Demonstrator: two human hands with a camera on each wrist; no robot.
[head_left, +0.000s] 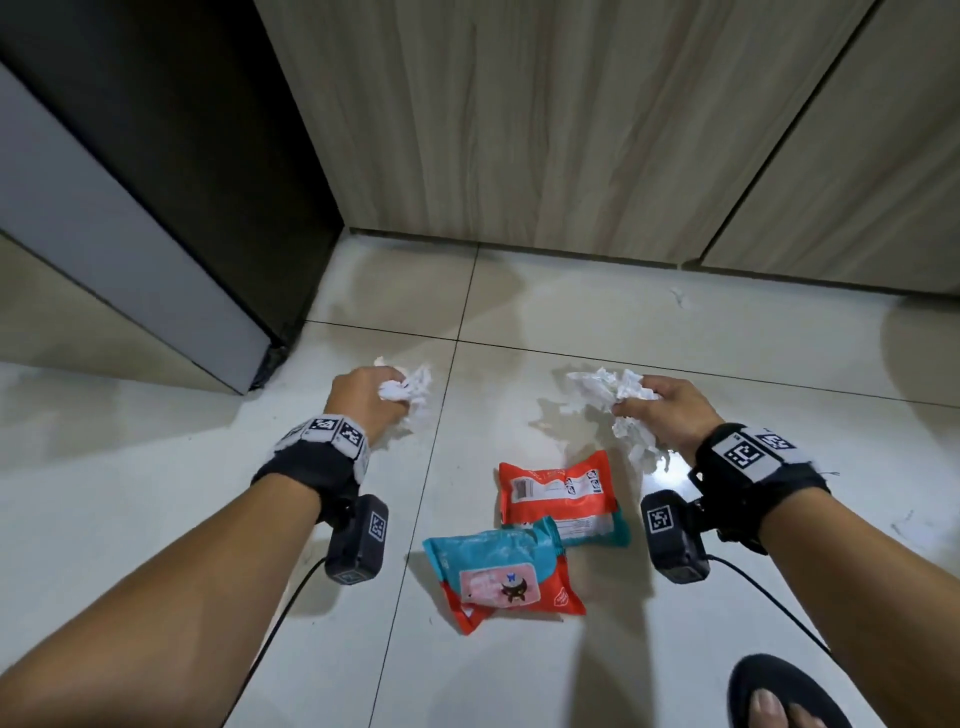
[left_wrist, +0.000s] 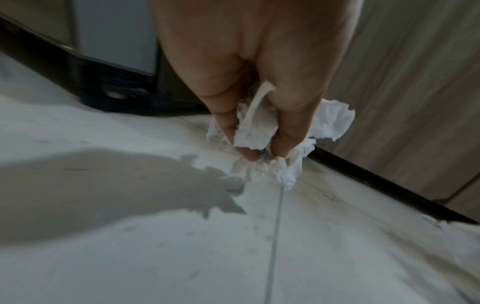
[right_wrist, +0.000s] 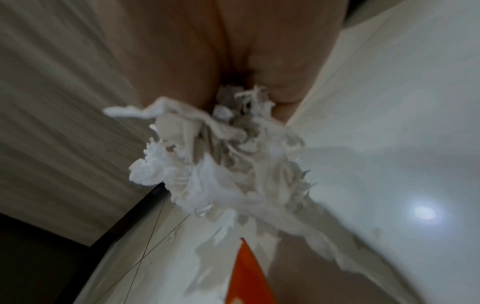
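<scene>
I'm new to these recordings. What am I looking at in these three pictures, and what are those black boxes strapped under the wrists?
No machine here: a person's two bare hands. The wide picture comes from a camera on the head; the black boxes are wrist cameras, which give the two close pictures along each hand. The left hand holds a crumpled white tissue wad, and the right hand has a bigger shredded wad in its grip. On the tiled floor lie an orange wipes pack and a teal wipes pack, touching.
</scene>
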